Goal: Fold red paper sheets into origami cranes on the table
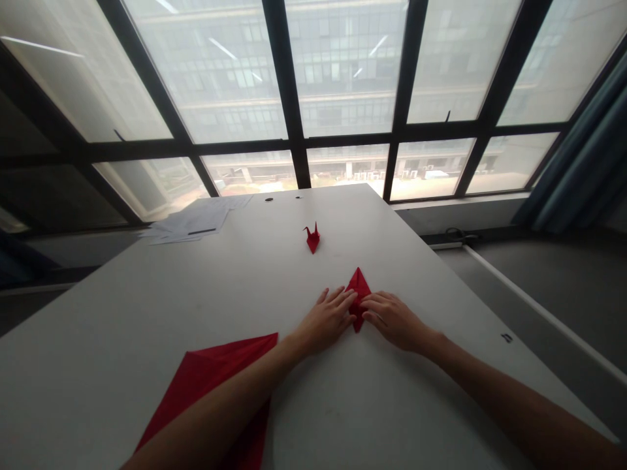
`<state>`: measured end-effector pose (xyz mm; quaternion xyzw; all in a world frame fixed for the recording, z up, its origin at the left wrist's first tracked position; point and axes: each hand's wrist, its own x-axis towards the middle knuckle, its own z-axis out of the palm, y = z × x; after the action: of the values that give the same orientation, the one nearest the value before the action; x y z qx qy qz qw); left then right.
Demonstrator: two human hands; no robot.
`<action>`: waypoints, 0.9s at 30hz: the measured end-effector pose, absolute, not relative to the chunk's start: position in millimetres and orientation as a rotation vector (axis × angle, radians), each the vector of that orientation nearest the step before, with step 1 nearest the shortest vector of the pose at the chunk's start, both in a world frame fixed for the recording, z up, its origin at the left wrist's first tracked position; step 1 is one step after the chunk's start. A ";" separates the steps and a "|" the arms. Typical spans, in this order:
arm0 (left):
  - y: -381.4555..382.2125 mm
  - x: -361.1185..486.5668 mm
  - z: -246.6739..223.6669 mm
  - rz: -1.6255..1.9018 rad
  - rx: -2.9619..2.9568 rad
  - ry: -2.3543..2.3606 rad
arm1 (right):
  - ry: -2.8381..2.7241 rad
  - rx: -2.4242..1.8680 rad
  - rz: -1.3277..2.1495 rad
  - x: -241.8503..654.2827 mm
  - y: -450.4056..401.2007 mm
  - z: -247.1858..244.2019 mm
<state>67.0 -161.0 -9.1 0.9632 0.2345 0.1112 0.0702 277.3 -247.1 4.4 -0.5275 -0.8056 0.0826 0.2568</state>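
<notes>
A red paper folded into a narrow diamond (pixel 358 282) lies flat on the white table, its points toward and away from me. My left hand (pixel 330 316) rests on its left side, fingers stretched out and spread over the paper. From the other side my right hand (pixel 394 320) touches its right edge with extended fingers. Both hands partly cover the diamond's middle. Farther back stands a small red origami crane (pixel 313 239). Under my left forearm lies a larger sheet of red paper (pixel 210 375), partly hidden by the arm.
Several white papers (pixel 196 219) with a dark pen (pixel 202 231) on them lie at the table's far left. A small dark object (pixel 506 338) sits near the right edge of the table (pixel 122 313). Tall windows rise beyond, with a blue curtain (pixel 563 170) at right.
</notes>
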 end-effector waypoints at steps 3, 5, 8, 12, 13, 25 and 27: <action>-157.4 67.3 -12.0 0.314 2.868 0.678 | -2.179 -1.318 0.272 288.5 -238.2 -1.7; -155.3 67.5 -12.3 0.286 2.838 0.656 | -2.169 -1.272 0.266 297.2 -232.4 -5.7; -154.6 67.5 -10.0 0.255 2.797 0.625 | -2.173 -1.267 0.233 310.3 -224.4 -10.5; -157.6 67.1 -4.9 0.260 2.783 0.588 | -2.207 -1.249 0.245 320.3 -218.2 -12.8; -158.3 67.0 -4.0 0.260 2.785 0.580 | -2.213 -1.250 0.244 321.0 -217.6 -12.6; -163.2 68.5 0.8 0.419 2.864 0.492 | -2.201 -1.340 0.204 313.0 -216.8 -7.2; -164.7 70.5 2.2 0.440 2.837 0.472 | -2.167 -1.358 0.214 309.0 -215.9 -8.5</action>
<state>70.5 -164.7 2.2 0.9685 0.1613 0.1501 0.1159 309.0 -215.9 -8.5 -0.5074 -0.8096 0.0800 0.2839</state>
